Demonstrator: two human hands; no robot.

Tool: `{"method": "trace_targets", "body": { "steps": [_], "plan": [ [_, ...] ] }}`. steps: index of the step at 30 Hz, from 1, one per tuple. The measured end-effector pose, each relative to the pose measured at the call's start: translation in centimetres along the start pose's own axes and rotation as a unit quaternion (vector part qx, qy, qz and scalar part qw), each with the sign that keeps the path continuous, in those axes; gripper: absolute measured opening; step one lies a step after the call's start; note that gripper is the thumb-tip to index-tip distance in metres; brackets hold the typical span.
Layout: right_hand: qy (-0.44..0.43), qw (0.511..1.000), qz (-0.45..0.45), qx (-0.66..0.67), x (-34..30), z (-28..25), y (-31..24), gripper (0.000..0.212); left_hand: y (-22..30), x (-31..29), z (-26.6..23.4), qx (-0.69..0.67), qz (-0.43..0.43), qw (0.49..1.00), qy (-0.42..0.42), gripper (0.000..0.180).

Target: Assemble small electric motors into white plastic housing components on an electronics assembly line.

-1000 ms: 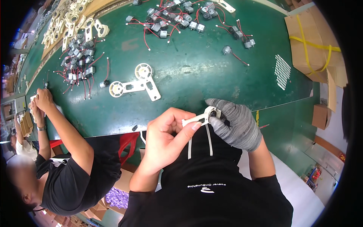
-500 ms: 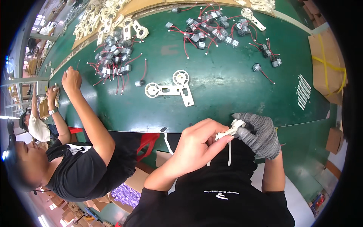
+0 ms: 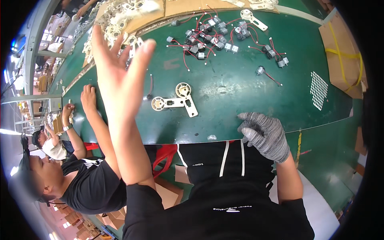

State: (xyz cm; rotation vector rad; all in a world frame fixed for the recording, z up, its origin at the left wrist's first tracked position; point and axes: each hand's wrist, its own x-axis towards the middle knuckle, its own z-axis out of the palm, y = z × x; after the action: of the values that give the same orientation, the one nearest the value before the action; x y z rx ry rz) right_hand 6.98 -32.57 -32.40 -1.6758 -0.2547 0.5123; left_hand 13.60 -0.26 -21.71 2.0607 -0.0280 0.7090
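Note:
My left hand (image 3: 122,82) reaches far over the table at the left, fingers spread and holding nothing. Beyond its fingertips a motion-blurred pale piece (image 3: 147,8) shows over the heap of white plastic parts (image 3: 116,25). My right hand (image 3: 267,136), in a grey knitted glove, hovers at the table's near edge. Its fingers are bent, with a gap between thumb and forefinger and nothing visible in them. Two white plastic arms with ring-shaped ends (image 3: 185,101) lie in an angle mid-table. My left forearm and hand hide most of the left cluster of small motors.
Small grey motors with red wires (image 3: 208,38) cover the far middle of the green table (image 3: 224,96). A white mesh piece (image 3: 319,91) lies at right, near a cardboard box with yellow tape (image 3: 342,56). At left a co-worker's arm (image 3: 100,120) rests on the table.
My left hand has left my right hand, swung far forward and left, and let go of the white plastic part. My gloved right hand stays near the edge, now without that part.

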Motion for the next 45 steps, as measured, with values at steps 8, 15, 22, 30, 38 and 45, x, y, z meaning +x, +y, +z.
{"method": "trace_targets", "body": {
  "steps": [8,15,22,30,38,45],
  "plan": [
    [0.018,0.998,-0.057,-0.032,-0.2,-0.1,0.4,0.031,-5.3,-0.1,1.8,0.335,0.132,0.927,-0.105,0.039],
    [-0.023,0.997,-0.002,0.074,0.0,-0.9,0.4,0.03,-7.8,1.1,3.2,0.371,0.159,0.91,-0.096,0.014],
    [-0.018,0.993,0.016,0.112,0.1,-0.9,0.6,0.029,-3.7,1.7,3.4,0.267,0.158,0.947,-0.089,0.01],
    [-0.017,0.991,0.029,0.127,0.2,-1.0,0.7,0.033,2.3,-0.6,1.9,0.219,0.207,0.952,-0.052,0.012],
    [-0.128,0.987,-0.095,-0.02,0.7,-2.3,0.1,0.05,4.9,-9.6,4.0,-0.035,0.136,0.954,-0.266,0.018],
    [-0.287,0.942,0.141,0.102,0.2,-2.8,-1.1,0.027,3.5,-12.5,4.6,-0.115,0.053,0.964,-0.233,0.019]
  ]
}}
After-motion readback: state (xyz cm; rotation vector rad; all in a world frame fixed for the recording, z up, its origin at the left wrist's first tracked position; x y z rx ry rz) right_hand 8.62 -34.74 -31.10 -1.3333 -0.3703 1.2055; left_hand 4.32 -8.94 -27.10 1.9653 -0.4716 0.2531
